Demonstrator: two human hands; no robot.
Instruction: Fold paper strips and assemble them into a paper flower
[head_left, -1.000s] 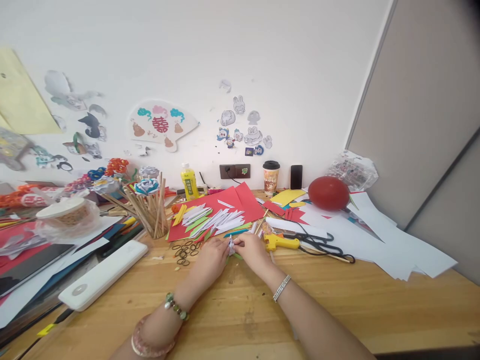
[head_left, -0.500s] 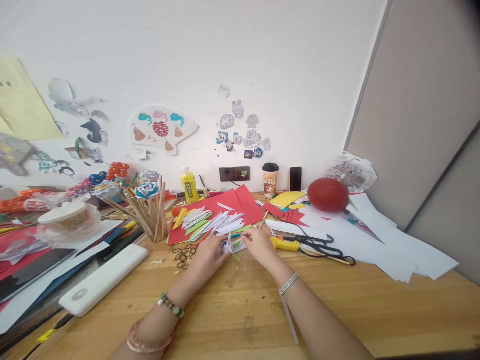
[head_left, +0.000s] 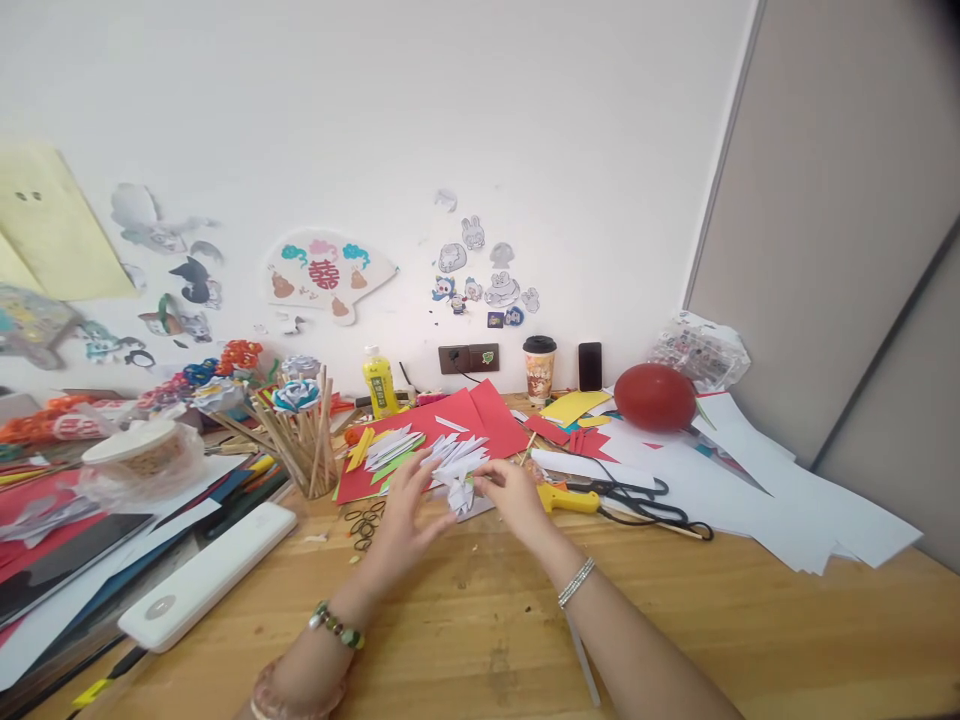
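My left hand (head_left: 409, 518) is open, thumb and fingers spread, just to the left of a small white folded-paper flower (head_left: 459, 496). From the other side my right hand (head_left: 516, 498) pinches the flower at its right edge; the fingertips partly hide the grip. Behind my hands, white folded paper strips (head_left: 457, 452) and a few green and yellow ones (head_left: 360, 449) lie on red paper sheets (head_left: 491, 415). A yellow-handled glue gun (head_left: 574, 499) with a black cord rests right of my right hand.
Dark rubber bands (head_left: 364, 524) lie left of my left hand. Sticks with paper flowers (head_left: 296, 395) stand in a holder beside a white oblong device (head_left: 210, 575). A drink bottle (head_left: 379, 382), lidded cup (head_left: 539, 370), phone (head_left: 590, 367) and red balloon (head_left: 655, 397) stand at the back.
My left hand has let go of the paper flower and drawn slightly left, its fingers opening. My right hand still pinches it. The view has tilted slightly up.
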